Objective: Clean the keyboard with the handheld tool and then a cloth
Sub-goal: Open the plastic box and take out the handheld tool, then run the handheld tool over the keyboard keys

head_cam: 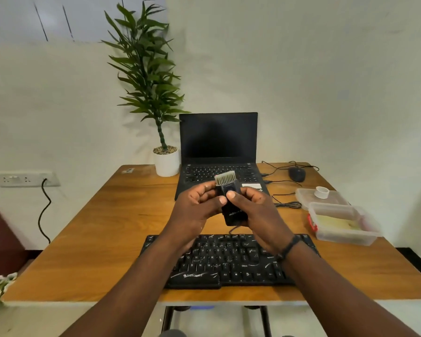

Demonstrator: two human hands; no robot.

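Both hands raised above a black keyboard lying at the near edge of a wooden tabletop: left hand and right hand gripping a black handheld tool between them, pale bristles upward, right thumb pressed on its front. Behind, an open dark laptop, a potted plant to its left, a mouse and clear plastic containers off to the right.
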